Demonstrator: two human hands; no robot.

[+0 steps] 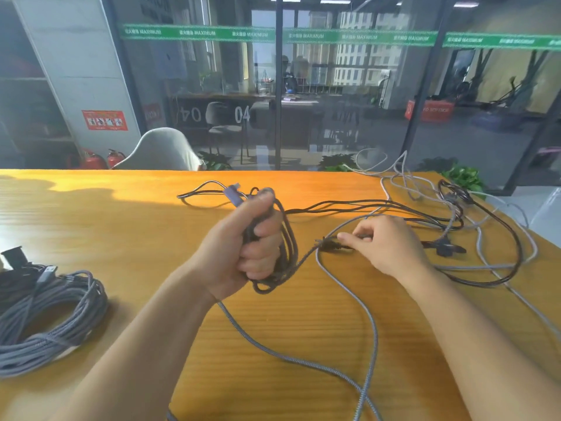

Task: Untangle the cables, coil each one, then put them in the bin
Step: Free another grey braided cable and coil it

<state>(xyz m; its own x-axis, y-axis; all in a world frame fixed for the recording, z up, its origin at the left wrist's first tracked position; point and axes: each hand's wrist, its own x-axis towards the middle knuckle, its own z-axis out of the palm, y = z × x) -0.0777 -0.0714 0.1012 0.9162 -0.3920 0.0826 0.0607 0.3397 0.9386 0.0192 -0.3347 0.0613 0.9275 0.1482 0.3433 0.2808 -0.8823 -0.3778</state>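
Observation:
My left hand (pixel 252 244) grips a partly wound coil of grey braided cable (pixel 288 256) above the middle of the wooden table, with a purple-grey plug (pixel 232 194) sticking up past the thumb. The loose run of that grey cable (pixel 358 305) loops down toward the near edge. My right hand (pixel 385 241) pinches a thin black cable (pixel 332 245) near its black connector on the table. To the right lies a tangle of black and light grey cables (pixel 473 220). No bin is visible.
A finished coil of grey cable (pixel 51 317) lies at the left edge beside a dark object (pixel 13 256). The orange wooden table (pixel 121 232) ends at a glass wall; a white chair (pixel 164 151) and plants stand behind it.

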